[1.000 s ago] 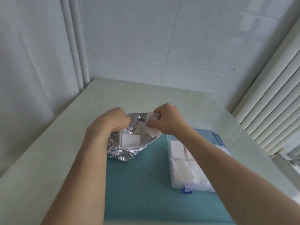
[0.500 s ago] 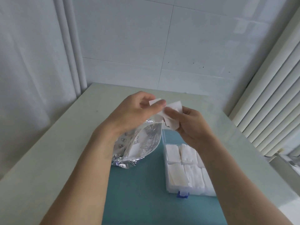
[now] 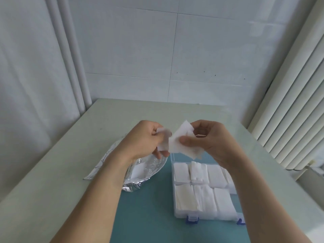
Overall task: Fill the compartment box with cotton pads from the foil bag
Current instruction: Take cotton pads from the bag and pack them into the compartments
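Hands raised above the surface (image 3: 57,172), both busy with pads. Left hand (image 3: 143,139) pinches a small pad (image 3: 164,137); right hand (image 3: 210,139) grips a fanned bunch of pads (image 3: 182,142) under its thumb, the two lots just touching. Below them the bag (image 3: 149,171) lies open on a teal mat (image 3: 150,207), a pad showing inside. Beside it the box (image 3: 201,188) sits with white pads in its compartments.

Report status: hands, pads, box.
Left hand pinches a cotton pad; right hand holds a small stack of pads. Both above compartment box, visible compartments filled. Foil bag open, nothing blocking.
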`<state>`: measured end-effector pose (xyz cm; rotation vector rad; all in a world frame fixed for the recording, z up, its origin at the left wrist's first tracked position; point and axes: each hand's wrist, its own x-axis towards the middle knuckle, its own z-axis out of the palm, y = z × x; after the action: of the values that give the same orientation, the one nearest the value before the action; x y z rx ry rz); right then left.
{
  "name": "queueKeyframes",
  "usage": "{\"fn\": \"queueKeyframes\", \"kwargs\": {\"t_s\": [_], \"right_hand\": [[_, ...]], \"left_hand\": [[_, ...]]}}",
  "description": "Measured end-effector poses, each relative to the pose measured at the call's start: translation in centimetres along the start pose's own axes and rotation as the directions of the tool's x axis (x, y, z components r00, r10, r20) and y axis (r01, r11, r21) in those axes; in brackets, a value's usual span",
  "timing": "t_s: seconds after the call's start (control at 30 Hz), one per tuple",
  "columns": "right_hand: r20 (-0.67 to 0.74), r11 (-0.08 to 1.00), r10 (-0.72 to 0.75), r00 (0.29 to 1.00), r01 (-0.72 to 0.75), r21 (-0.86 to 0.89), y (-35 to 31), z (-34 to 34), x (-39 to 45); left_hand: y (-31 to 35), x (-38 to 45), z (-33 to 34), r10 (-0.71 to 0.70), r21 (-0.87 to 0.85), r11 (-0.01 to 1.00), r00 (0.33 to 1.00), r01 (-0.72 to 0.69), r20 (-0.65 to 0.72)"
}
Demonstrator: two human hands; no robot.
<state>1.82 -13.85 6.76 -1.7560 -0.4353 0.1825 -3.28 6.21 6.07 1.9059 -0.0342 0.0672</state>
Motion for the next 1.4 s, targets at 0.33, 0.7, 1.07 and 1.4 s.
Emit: {"fn": "queueKeyframes", "kwargs": {"t_s": [0.33,0.7,1.07,1.4], "right_hand": [[0.275,0.899,0.025,0.961,0.099,-0.428,-0.9,-0.4,0.4],[0.04,0.994,-0.087,0.995,0.09,-0.062,-0.6,-1.7,0.8],[0.107,0.962,-0.115,0.988,0.137,-0.235,-0.1,-1.1,1.0],[-0.272,0.976,-0.108,0.956,0.154,0.153,0.8,0.7,1.7]], "left_hand": [[-0.1,0.0,0.6,-0.083,0.043,0.996,0.963,0.075,0.255],[-0.1,0.3,1.0,-0.018,-0.147,0.988,0.989,0.04,0.149],[-0.1,0.0,1.0,-0.041,-0.168,0.983,0.976,0.078,0.215],[0.7,0.5,2.9,-0.048,-0.315,0.949,0.998,0.034,-0.038]]}}
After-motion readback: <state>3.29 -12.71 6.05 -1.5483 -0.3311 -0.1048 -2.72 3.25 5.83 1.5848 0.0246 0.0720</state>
